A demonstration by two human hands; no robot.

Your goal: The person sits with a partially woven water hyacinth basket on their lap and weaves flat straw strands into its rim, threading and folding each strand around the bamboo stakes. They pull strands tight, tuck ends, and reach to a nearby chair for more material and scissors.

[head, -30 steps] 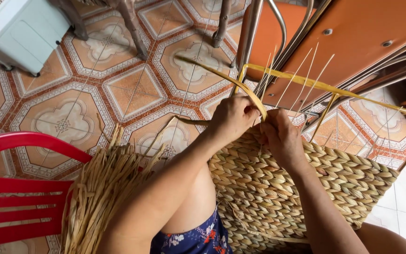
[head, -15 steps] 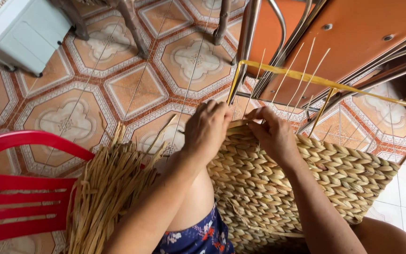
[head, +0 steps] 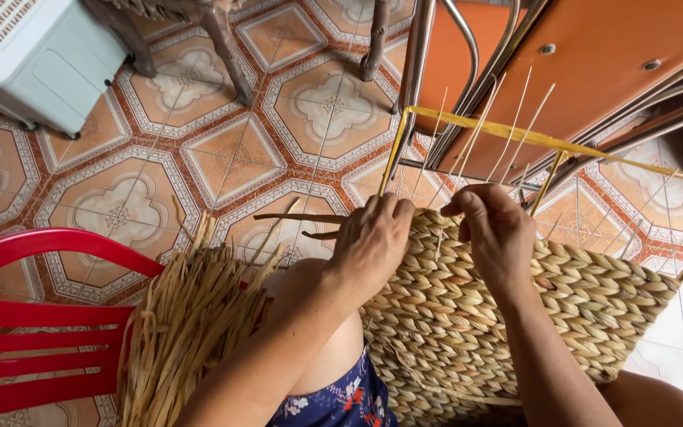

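Note:
A half-woven straw basket [head: 515, 316] lies on my lap, its braided wall facing up. A yellow frame [head: 515, 136] with thin upright wires stands above its top edge. My left hand [head: 369, 245] presses on the upper left rim of the weave, fingers curled over a dark straw strand [head: 294, 217] that sticks out to the left. My right hand [head: 496, 233] pinches the weave at the top edge, right beside the left hand, near an upright wire.
A bundle of loose dry straw [head: 187, 332] rests on a red plastic chair [head: 33, 316] at my left. An orange metal-legged table [head: 594, 71] stands ahead on the right. A white plastic appliance [head: 33, 55] and wooden chair legs [head: 227, 47] stand on the patterned tile floor.
The yellow strand that my left hand held up a second ago has gone down. Both hands have settled lower onto the basket's top edge, close together.

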